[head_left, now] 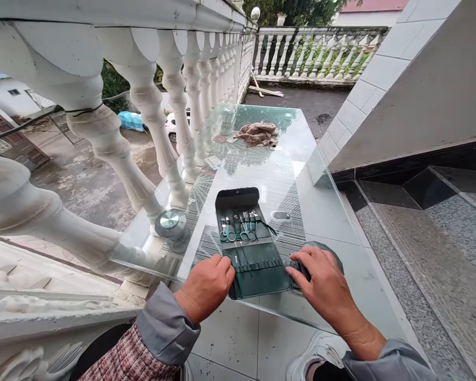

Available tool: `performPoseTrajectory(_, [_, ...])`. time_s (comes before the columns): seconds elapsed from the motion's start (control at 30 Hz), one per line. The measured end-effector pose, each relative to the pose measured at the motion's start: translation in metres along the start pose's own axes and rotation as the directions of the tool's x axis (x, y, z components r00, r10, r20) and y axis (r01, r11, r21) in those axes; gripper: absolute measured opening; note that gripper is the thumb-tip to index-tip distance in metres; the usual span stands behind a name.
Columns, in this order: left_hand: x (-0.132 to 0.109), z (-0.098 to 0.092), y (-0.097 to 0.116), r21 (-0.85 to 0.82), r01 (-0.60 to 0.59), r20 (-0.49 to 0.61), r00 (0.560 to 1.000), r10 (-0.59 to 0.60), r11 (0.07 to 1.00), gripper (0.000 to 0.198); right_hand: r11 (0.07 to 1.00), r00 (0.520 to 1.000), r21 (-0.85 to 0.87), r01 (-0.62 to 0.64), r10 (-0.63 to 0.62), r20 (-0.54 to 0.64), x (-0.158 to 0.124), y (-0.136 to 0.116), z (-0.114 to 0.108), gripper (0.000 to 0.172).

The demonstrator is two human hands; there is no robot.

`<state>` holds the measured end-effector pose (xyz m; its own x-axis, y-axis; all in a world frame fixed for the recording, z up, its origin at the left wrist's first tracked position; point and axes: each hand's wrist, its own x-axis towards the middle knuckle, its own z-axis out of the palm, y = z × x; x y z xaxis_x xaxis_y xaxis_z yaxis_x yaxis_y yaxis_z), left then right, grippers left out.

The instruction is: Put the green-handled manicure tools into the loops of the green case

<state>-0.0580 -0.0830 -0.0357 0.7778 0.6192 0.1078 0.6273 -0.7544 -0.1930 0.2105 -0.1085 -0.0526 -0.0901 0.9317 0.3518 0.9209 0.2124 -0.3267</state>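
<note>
A dark green manicure kit case (265, 291) lies unfolded on a glass table. Small scissors (248, 234), clippers and other slim tools sit under the loops in its upper part. Several thin tools, among them a green-handled one (238, 272), lie in the lower part, beside a row of elastic loops. My left hand (208, 283) is closed at the case's lower left edge, its fingertips pinching there. To the right of the case, my right hand (321, 278) hovers with thumb and fingers curved apart, nothing visible between them; its fingertips are close to the case's edge.
The glass tabletop (333, 217) has round supports, one (171, 225) at left. A crumpled brown cloth (257, 134) and a small card (213, 162) lie farther back. A white balustrade (143, 100) runs along the left; stone steps (424, 222) rise at right.
</note>
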Motion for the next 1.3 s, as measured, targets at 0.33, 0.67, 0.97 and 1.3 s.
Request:
performPoseTrajectory(0.33, [-0.003, -0.002, 0.001, -0.012, -0.010, 0.026, 1.000, 0.010, 1.000, 0.015, 0.973, 0.984, 0.152, 0.174, -0.165, -0.070, 0.012, -0.042, 0.006, 0.010])
performPoseTrajectory(0.67, [-0.004, 0.003, 0.005, -0.009, -0.004, -0.006, 1.000, 0.004, 1.000, 0.014, 0.997, 0.989, -0.062, 0.049, -0.039, 0.144, 0.045, -0.084, 0.035, 0.017])
performPoseTrajectory(0.97, [-0.007, 0.004, 0.006, -0.055, -0.011, 0.027, 1.000, 0.012, 0.998, 0.013, 0.991, 0.973, -0.126, -0.054, 0.081, 0.218, 0.057, -0.097, 0.043, 0.018])
performPoseTrajectory(1.3, [-0.006, 0.004, 0.007, -0.044, -0.023, 0.037, 0.999, 0.025, 0.999, 0.014, 0.990, 0.949, -0.069, -0.123, 0.138, 0.282, 0.064, -0.102, 0.045, 0.018])
